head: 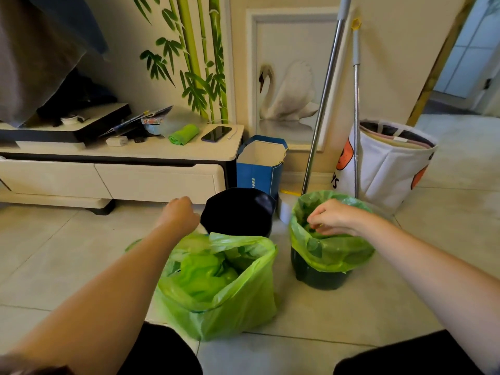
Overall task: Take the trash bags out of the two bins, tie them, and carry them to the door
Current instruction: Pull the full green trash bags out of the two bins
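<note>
One green trash bag stands open on the tile floor, just before the empty black bin. The left hand, loosely curled and seemingly empty, hovers beside that bin. The right hand pinches the second bag's rim, still lining its bin; bare floor lies rightward.

I am crouched on the pale tiled floor of a home's living room; a low white TV cabinet with drawers carries a phone, a charger plug and scattered papers; the wall behind bears painted bamboo and a framed swan picture. Mop handles lean beside a fabric laundry basket; a doorway opens at right.
</note>
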### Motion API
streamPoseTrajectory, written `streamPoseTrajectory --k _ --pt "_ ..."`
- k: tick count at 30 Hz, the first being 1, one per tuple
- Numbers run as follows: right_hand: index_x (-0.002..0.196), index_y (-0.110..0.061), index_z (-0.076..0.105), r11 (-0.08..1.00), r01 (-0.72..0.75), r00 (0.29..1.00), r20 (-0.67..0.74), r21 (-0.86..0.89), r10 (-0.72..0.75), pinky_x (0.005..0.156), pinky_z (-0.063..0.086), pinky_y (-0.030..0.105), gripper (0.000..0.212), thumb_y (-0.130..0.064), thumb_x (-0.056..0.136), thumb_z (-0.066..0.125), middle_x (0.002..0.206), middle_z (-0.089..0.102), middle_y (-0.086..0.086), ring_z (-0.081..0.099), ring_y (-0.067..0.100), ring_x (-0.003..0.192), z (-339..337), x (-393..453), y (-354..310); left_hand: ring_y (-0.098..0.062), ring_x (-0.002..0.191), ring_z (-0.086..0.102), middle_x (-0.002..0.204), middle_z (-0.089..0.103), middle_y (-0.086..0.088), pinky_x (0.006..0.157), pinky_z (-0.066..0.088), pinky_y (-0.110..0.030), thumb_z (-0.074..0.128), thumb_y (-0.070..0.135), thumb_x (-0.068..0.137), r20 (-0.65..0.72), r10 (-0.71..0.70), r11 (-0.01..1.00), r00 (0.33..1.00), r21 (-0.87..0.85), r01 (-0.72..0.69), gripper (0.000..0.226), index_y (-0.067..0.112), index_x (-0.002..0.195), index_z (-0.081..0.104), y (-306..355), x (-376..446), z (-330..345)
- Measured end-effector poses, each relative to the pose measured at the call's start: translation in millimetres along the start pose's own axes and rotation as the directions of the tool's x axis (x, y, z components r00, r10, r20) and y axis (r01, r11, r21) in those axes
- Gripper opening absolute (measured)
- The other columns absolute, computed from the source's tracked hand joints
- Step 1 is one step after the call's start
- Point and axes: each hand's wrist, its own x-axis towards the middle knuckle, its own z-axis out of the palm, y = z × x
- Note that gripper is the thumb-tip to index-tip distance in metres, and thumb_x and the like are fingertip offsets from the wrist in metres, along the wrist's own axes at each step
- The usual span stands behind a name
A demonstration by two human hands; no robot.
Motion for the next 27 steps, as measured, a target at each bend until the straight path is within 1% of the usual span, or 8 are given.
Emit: streamPoseTrajectory --k 4,8,13,18,20,22,24,27 --pt "0.103 -0.004 0.063 0.995 -0.102 0.994 -0.035 -0.011 0.101 0.077 0.056 0.033 0.021 -0.021 0.091 0.058 0.095 0.066 0.009 0.062 0.021 0.082 -25.4 6.8 22.9 -0.027 0.087 0.053 0.100 0.061 -0.012 0.079 0.049 -0.036 0.053 0.014 0.084 0.073 0.142 0.984 0.987 -0.118 -0.133 0.014 0.011 0.096 0.059 61.5 -8.0 22.8" --pt "0.095 -0.007 0.064 0.987 -0.157 0.982 -0.106 -0.019 0.154 0.069 0.055 0.033 0.014 -0.019 0.090 0.058 0.082 0.061 0.007 0.056 0.018 0.066 -41.1 16.2 48.9 -0.032 0.109 0.058 0.117 0.065 -0.013 0.093 0.047 -0.037 0.055 0.017 0.087 0.144 0.247 0.960 0.958 -0.170 -0.221 0.032 0.004 0.115 0.063 106.4 -12.7 52.3" --pt "0.072 -0.010 0.054 0.983 -0.186 0.944 -0.280 -0.006 0.177 0.054 0.044 0.027 0.015 -0.005 0.085 0.053 0.063 0.050 0.011 0.050 0.024 0.055 -57.5 31.2 75.0 -0.030 0.108 0.059 0.118 0.065 -0.013 0.091 0.047 -0.035 0.057 0.018 0.086 0.236 0.295 0.944 0.926 -0.221 -0.245 0.032 0.007 0.115 0.064 149.5 -3.1 93.5" --pt "0.084 -0.006 0.062 0.971 -0.236 0.901 -0.369 0.030 0.230 0.073 0.055 0.035 0.019 -0.019 0.075 0.053 0.080 0.064 0.013 0.063 0.031 0.081 -76.5 79.3 127.2 -0.028 0.100 0.057 0.105 0.062 -0.010 0.087 0.045 -0.032 0.057 0.018 0.087 0.342 0.239 0.942 0.909 -0.309 -0.131 0.019 0.012 0.104 0.062 181.7 14.8 144.5" --pt "0.100 -0.007 0.060 0.954 -0.282 0.910 -0.286 0.102 0.300 0.073 0.053 0.036 0.026 -0.023 0.081 0.051 0.088 0.062 0.012 0.059 0.031 0.083 -71.4 93.7 140.7 -0.024 0.087 0.052 0.090 0.056 -0.007 0.078 0.043 -0.031 0.057 0.020 0.087 0.341 0.169 0.945 0.925 -0.322 -0.054 0.005 0.016 0.084 0.055 186.1 22.4 161.7" --pt "0.103 -0.011 0.050 0.929 -0.318 0.901 -0.243 0.192 0.359 0.072 0.048 0.034 0.016 -0.022 0.092 0.046 0.088 0.052 0.008 0.052 0.028 0.086 -65.2 79.5 137.6 -0.030 0.087 0.058 0.084 0.060 -0.013 0.075 0.046 -0.033 0.054 0.025 0.090 0.345 0.104 0.928 0.933 -0.372 0.033 0.018 0.011 0.079 0.059 186.0 23.1 165.6" --pt "0.105 -0.014 0.044 0.901 -0.355 0.878 -0.242 0.250 0.413 0.073 0.047 0.035 0.015 -0.026 0.095 0.045 0.098 0.048 0.008 0.050 0.029 0.091 -61.2 73.0 144.4 -0.037 0.104 0.061 0.108 0.065 -0.021 0.087 0.049 -0.038 0.048 0.031 0.094 0.387 0.033 0.876 0.922 -0.455 0.160 0.037 0.000 0.106 0.063 189.0 24.8 170.1" --pt "0.111 -0.019 0.041 0.856 -0.383 0.868 -0.182 0.348 0.463 0.071 0.050 0.035 0.026 -0.040 0.095 0.044 0.112 0.044 0.011 0.054 0.033 0.100 -58.0 70.5 157.6 -0.038 0.124 0.051 0.136 0.051 -0.021 0.104 0.043 -0.045 0.035 0.036 0.099 0.491 -0.052 0.752 0.870 -0.554 0.358 0.053 -0.003 0.135 0.045 194.3 31.1 177.1"
